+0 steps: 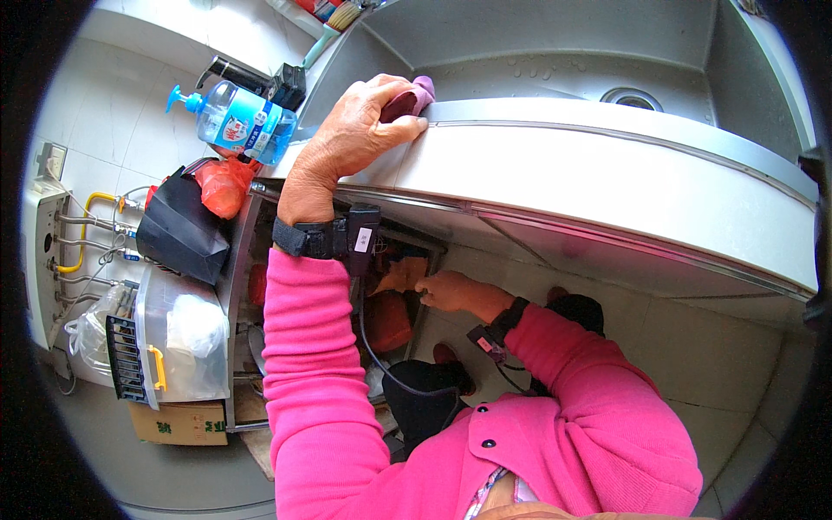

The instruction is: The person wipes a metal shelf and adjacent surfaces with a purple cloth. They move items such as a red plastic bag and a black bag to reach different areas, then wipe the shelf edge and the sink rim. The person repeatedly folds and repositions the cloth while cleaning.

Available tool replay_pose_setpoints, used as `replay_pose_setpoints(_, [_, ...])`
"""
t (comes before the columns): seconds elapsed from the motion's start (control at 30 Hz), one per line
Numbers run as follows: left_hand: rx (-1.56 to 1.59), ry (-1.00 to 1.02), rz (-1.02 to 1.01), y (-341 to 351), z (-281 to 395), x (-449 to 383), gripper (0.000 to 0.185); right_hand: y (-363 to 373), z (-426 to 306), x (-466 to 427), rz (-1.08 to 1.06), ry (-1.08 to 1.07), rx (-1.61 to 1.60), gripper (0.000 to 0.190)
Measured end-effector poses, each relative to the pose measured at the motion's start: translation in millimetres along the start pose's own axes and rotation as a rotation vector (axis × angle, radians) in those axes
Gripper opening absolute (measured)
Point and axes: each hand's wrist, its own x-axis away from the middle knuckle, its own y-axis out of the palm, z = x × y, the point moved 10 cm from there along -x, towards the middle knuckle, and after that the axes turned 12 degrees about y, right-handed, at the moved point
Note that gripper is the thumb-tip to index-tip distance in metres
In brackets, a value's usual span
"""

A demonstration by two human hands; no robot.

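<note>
My left hand (364,127) is closed around a folded purple cloth (424,91) on the front rim of a stainless steel sink (552,71). Its thumb lies on the pale counter edge (520,156). Lower down, my right hand (448,290) is beside the frame of an open under-counter cabinet (421,331), fingers curled near a piece of orange-brown paper (402,275). Whether those fingers grip anything is hard to tell. A dark red item (385,322) sits inside the cabinet, in shadow. Both wrists wear black straps with small devices.
Left of the sink are a blue pump bottle (247,123), a pastry brush (331,32) and a red plastic bag (226,185). A black paper bag (182,227), a clear plastic bin (188,338) and a cardboard box (179,422) are farther left. Pipes run from a white wall unit (45,266).
</note>
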Motion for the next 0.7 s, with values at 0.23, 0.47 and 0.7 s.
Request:
replay_pose_setpoints(0.23, [-0.072, 0.012, -0.008, 2.7, 0.3, -1.3, 0.051, 3.7, 1.8, -2.7, 0.003, -0.005, -0.027, 0.039])
replay_pose_setpoints(0.47, [0.019, -0.046, 0.0, 2.6, -4.9, -0.3, 0.04, 2.5, 0.1, 0.3, 0.004, -0.005, 0.016, 0.039])
replay_pose_setpoints(0.7, [-0.02, -0.045, -0.015, 3.7, 0.4, -1.3, 0.048, 3.8, -1.7, 2.0, -0.017, -0.013, -0.004, 0.04])
